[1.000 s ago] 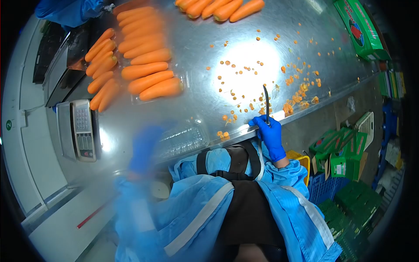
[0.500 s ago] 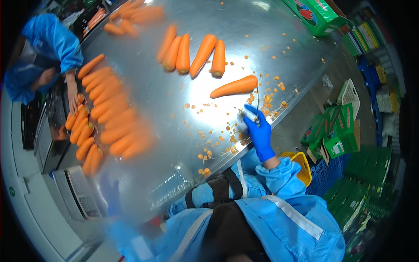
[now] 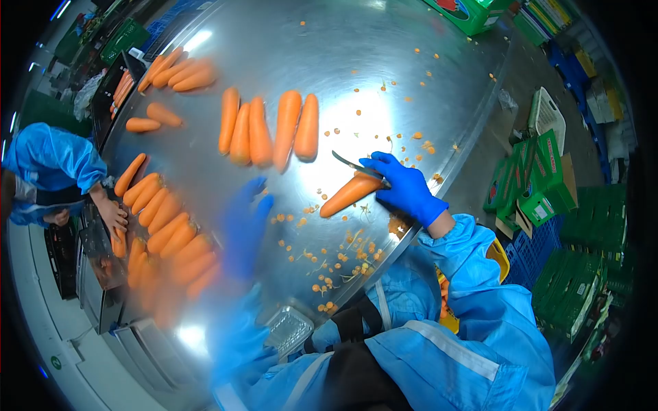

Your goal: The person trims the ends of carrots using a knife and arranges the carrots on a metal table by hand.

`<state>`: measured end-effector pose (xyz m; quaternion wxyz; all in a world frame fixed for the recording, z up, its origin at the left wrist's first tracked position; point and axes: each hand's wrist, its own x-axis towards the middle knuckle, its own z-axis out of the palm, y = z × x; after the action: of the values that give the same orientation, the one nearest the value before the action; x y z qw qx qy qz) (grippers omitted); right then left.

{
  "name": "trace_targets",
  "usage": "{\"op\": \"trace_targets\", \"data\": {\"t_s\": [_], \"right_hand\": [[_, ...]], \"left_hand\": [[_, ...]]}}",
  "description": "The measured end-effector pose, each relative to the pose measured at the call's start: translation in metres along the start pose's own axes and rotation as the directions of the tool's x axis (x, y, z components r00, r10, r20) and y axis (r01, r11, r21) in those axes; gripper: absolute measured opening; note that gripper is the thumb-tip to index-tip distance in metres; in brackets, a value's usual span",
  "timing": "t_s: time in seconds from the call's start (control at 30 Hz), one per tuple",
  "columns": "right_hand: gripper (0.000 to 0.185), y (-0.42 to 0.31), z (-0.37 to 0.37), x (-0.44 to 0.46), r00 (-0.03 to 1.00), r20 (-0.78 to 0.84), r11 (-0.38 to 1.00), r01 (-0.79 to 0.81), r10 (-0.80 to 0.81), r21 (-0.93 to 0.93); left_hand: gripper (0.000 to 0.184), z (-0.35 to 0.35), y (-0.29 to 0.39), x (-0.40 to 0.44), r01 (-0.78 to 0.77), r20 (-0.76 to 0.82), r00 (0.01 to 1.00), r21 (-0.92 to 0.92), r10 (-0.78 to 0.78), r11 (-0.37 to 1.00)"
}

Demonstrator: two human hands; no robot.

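Observation:
My right hand (image 3: pixel 404 188), in a blue glove, is closed on a knife (image 3: pixel 351 164) with a dark curved blade. A single carrot (image 3: pixel 349 195) lies right beneath it on the metal table, its thick end partly hidden by my fingers and the knife. My left hand (image 3: pixel 248 226), gloved too and smeared by motion, is raised over the table with some fingers apart and nothing visible in it. It is between a row of upright-lying carrots (image 3: pixel 260 133) and a larger slanting row (image 3: pixel 168 216). Carrot trimmings (image 3: pixel 332 264) are scattered near the front edge.
A clear plastic tray (image 3: pixel 289 329) sits at the near edge. At the left, a co-worker's bare hand (image 3: pixel 113 214) touches a carrot. More carrots (image 3: pixel 185 74) lie at the far left. Green boxes (image 3: pixel 541 178) and a yellow crate (image 3: pixel 499 259) stand right of the table.
The view has shifted. My right hand with the knife has come to the single carrot, which was separate from it before. My left hand has moved up and right, away from the scale side.

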<state>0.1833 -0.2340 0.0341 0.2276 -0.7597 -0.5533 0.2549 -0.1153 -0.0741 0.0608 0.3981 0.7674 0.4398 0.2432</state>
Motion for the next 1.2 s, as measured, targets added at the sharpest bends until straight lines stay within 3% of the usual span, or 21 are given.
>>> {"op": "trace_targets", "data": {"t_s": [0.03, 0.1, 0.17, 0.2, 0.23, 0.27, 0.37, 0.4, 0.47, 0.5, 0.53, 0.6, 0.67, 0.73, 0.77, 0.87, 0.93, 1.0, 1.07, 1.17, 1.2], "right_hand": [[0.06, 0.006, 0.003, 0.002, 0.999, -0.022, 0.999, 0.043, -0.043, -0.013], [0.06, 0.021, 0.012, 0.006, 0.99, -0.06, 0.991, 0.126, -0.129, -0.044], [0.06, 0.02, -0.003, 0.008, 0.994, 0.051, 0.995, 0.097, -0.095, -0.036], [0.061, 0.019, -0.011, 0.008, 0.99, 0.121, 0.996, 0.083, -0.079, -0.036], [0.062, 0.02, -0.018, 0.005, 0.98, 0.19, 0.997, 0.07, -0.062, -0.033], [0.06, 0.022, -0.02, -0.001, 0.985, 0.147, 0.996, 0.086, -0.087, 0.012], [0.058, 0.024, -0.024, -0.018, 0.942, 0.27, 0.932, -0.269, 0.201, 0.244], [0.052, 0.031, -0.016, -0.03, 0.963, 0.176, 0.833, -0.265, 0.204, 0.486], [0.053, 0.019, -0.033, -0.049, 0.857, 0.34, 0.546, -0.51, 0.386, 0.665], [0.053, 0.013, -0.038, -0.058, 0.787, 0.431, 0.365, -0.596, 0.44, 0.715], [0.044, 0.013, -0.03, -0.068, 0.825, 0.384, 0.273, -0.515, 0.415, 0.812], [0.038, 0.016, -0.015, -0.084, 0.838, 0.428, 0.036, -0.466, 0.34, 0.884], [0.034, 0.011, -0.008, -0.096, 0.85, 0.447, -0.124, -0.429, 0.281, 0.895], [0.033, -0.006, 0.0, -0.102, 0.851, 0.469, -0.196, -0.43, 0.238, 0.881], [0.034, -0.015, 0.004, -0.106, 0.855, 0.451, -0.112, -0.437, 0.256, 0.892], [0.037, -0.048, 0.013, -0.114, 0.856, 0.423, 0.121, -0.473, 0.297, 0.873], [0.038, -0.07, 0.017, -0.125, 0.83, 0.414, 0.234, -0.516, 0.374, 0.824], [0.049, -0.091, 0.023, -0.137, 0.9, 0.312, 0.337, -0.408, 0.304, 0.849], [0.058, -0.109, 0.028, -0.145, 0.931, 0.245, 0.422, -0.343, 0.27, 0.839], [0.061, -0.124, 0.049, -0.16, 0.994, -0.08, 0.779, -0.006, 0.072, 0.627], [0.061, -0.133, 0.049, -0.163, 0.996, -0.082, 0.822, 0.01, 0.045, 0.569]], "left_hand": [[0.041, 0.017, 0.007, 0.018, -0.004, 0.016, 1.0, -0.09, 0.005, 0.996], [0.042, 0.05, 0.01, 0.054, 0.019, 0.028, 0.999, -0.015, -0.018, 1.0], [0.045, 0.078, 0.006, 0.081, -0.123, -0.03, 0.991, 0.212, 0.132, 0.969], [0.047, 0.09, 0.002, 0.092, -0.254, -0.06, 0.951, 0.403, 0.302, 0.879], [0.053, 0.101, -0.003, 0.105, -0.209, -0.024, 0.967, 0.485, 0.252, 0.849], [0.058, 0.112, -0.007, 0.118, -0.172, 0.011, 0.98, 0.566, 0.201, 0.807], [0.06, 0.13, -0.004, 0.121, -0.122, -0.019, 0.979, 0.74, 0.202, 0.661], [0.063, 0.13, 0.0, 0.123, -0.093, 0.015, 0.992, 0.761, 0.127, 0.643], [0.065, 0.115, 0.017, 0.115, 0.112, 0.011, 0.993, 0.264, -0.119, 0.958], [0.066, 0.105, 0.026, 0.107, 0.232, 0.062, 0.971, -0.023, -0.231, 0.972], [0.07, 0.095, 0.042, 0.096, 0.464, 0.251, 0.884, -0.367, -0.394, 0.806], [0.072, 0.092, 0.018, 0.065, 0.522, 0.495, 0.851, -0.764, -0.173, 0.379], [0.073, 0.093, 0.007, 0.024, 0.49, 0.515, 0.857, -0.828, 0.025, 0.274], [0.065, 0.083, 0.06, -0.028, 0.475, 0.47, 0.878, -0.833, -0.089, 0.286], [0.061, 0.077, 0.078, -0.047, 0.459, 0.434, 0.888, -0.839, -0.152, 0.291], [0.061, 0.073, 0.051, -0.081, 0.451, 0.441, 0.88, -0.892, -0.178, 0.022], [0.061, 0.068, 0.051, -0.099, 0.396, 0.385, 0.885, -0.918, -0.262, -0.01], [0.062, 0.062, 0.057, -0.114, 0.347, 0.337, 0.873, -0.937, -0.352, -0.035], [0.065, 0.062, 0.059, -0.128, 0.291, 0.23, 0.891, -0.951, -0.391, 0.104], [0.073, 0.061, 0.056, -0.151, 0.251, 0.123, 0.934, -0.893, -0.334, 0.373], [0.076, 0.059, 0.055, -0.157, 0.239, 0.105, 0.95, -0.852, -0.295, 0.466]]}}
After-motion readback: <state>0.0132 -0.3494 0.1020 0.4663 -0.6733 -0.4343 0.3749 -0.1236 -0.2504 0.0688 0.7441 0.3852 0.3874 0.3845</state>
